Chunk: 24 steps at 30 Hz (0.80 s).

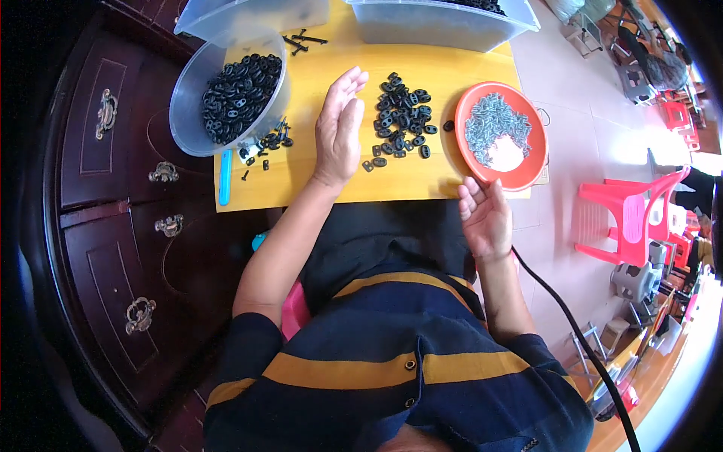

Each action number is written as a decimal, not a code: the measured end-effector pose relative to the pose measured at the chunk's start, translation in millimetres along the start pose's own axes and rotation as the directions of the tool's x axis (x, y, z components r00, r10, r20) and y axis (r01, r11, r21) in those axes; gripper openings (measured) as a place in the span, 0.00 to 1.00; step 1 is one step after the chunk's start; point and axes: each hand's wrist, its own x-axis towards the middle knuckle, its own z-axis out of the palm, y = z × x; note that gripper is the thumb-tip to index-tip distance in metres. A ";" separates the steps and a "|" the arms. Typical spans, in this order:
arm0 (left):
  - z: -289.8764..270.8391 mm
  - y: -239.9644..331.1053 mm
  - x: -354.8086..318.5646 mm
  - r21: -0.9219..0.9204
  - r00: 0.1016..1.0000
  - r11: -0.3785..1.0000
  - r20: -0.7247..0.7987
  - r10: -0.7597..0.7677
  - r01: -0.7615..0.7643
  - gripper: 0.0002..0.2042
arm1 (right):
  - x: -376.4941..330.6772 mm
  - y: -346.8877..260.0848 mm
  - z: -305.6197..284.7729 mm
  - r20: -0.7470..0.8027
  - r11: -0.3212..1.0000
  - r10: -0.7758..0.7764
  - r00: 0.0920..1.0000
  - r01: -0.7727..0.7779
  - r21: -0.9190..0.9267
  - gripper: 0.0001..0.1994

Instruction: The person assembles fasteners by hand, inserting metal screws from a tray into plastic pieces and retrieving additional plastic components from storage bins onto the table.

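My left hand (340, 128) is raised over the yellow table, fingers stretched upward, the palm facing a loose pile of small black oval pieces with two holes (403, 117). Nothing shows in it. Off the table's front edge, just below an orange bowl (539, 154), hovers my right hand (486, 222). Its palm is turned up, its fingers are loosely bent and apart, and no object is visible in it. Small silvery metal parts, like screws (493, 124), lie heaped in the bowl. One black oval piece (449, 126) rests beside the bowl's left rim.
A clear round tub (184, 113) of black oval pieces stands at the left, with small screw assemblies (277, 138) and a blue stick-like tool (225, 177) near it. Clear bins (444, 29) line the far edge. Right: pink plastic chair (629, 211), black cable (576, 324).
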 end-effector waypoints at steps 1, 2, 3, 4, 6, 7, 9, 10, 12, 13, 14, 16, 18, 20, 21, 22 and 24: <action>-1.6 3.9 -7.0 0.000 1.000 1.000 -0.006 -0.011 0.011 0.22 | 2.2 -2.5 -3.0 0.056 0.999 0.014 0.998 -0.017 0.043 0.20; 0.4 7.4 -15.2 -0.015 1.000 1.000 -0.013 -0.023 0.022 0.23 | 4.1 -5.3 -5.7 0.009 0.999 0.028 1.000 -0.028 0.043 0.20; 3.6 7.6 -22.2 -0.014 1.000 1.000 -0.017 -0.023 0.023 0.23 | 6.6 -5.0 -6.2 0.011 0.999 0.031 0.999 -0.031 0.040 0.20; 8.1 5.0 -29.3 -0.017 0.999 1.000 -0.039 -0.017 0.017 0.24 | 8.9 -4.7 -7.3 0.011 1.000 0.026 1.000 -0.026 -0.001 0.19; 18.0 -3.9 -36.2 0.014 0.998 1.000 -0.065 -0.006 0.007 0.25 | 8.7 -5.1 -3.2 -0.021 0.997 0.009 1.000 -0.011 -0.074 0.18; 24.2 -9.2 -35.8 0.013 0.998 1.000 -0.068 -0.006 0.006 0.25 | 9.1 -6.7 -4.1 -0.021 0.997 0.010 1.000 -0.012 -0.077 0.18; 37.2 -22.8 -29.9 0.064 0.996 0.998 -0.084 0.034 -0.029 0.25 | 11.2 -9.2 -8.9 -0.051 0.989 0.007 0.999 -0.014 -0.149 0.18; 42.2 -27.0 -23.7 0.090 0.993 0.995 -0.108 0.041 -0.032 0.25 | 11.1 -9.1 -8.8 -0.045 0.988 0.007 0.999 -0.014 -0.156 0.18; 53.2 -34.4 -9.5 0.089 0.990 0.995 -0.128 0.061 -0.049 0.25 | 9.5 -7.3 -8.0 -0.065 0.969 -0.010 0.998 -0.007 -0.246 0.18; 56.7 -37.9 -2.0 0.094 0.986 0.994 -0.145 0.077 -0.063 0.24 | 8.5 -6.2 -4.9 -0.059 0.968 -0.006 0.998 -0.008 -0.250 0.18; 58.7 -43.8 6.2 0.132 0.984 0.988 -0.146 0.100 -0.081 0.24 | 7.3 -5.0 -1.0 -0.068 0.961 -0.012 0.998 -0.008 -0.277 0.17; 65.3 -45.7 20.1 0.136 0.981 0.989 -0.172 0.088 -0.065 0.22 | 6.8 -3.0 4.7 -0.091 0.953 -0.016 0.996 -0.013 -0.302 0.17; 66.8 -43.4 27.1 0.111 0.982 0.992 -0.173 0.077 -0.058 0.21 | 8.1 -4.0 5.9 -0.077 0.955 -0.016 0.997 -0.008 -0.296 0.17; 64.5 -38.0 31.1 -0.072 0.986 0.994 -0.150 0.071 -0.083 0.19 | 6.4 -4.1 5.5 -0.070 0.959 -0.020 0.997 -0.001 -0.284 0.17; 57.5 -31.1 28.9 -0.096 0.991 0.991 -0.109 0.078 -0.089 0.18 | 5.0 -3.0 5.3 -0.066 0.962 -0.023 0.998 0.005 -0.273 0.18; 51.7 -22.8 25.1 -0.069 0.995 0.995 -0.069 0.074 -0.078 0.18 | 2.4 -3.3 4.5 -0.067 0.965 -0.032 0.997 0.013 -0.262 0.18; 35.2 -11.2 13.3 0.010 0.997 0.997 -0.022 0.072 -0.071 0.14 | -4.6 0.5 10.4 -0.039 0.965 -0.008 0.999 -0.002 -0.262 0.18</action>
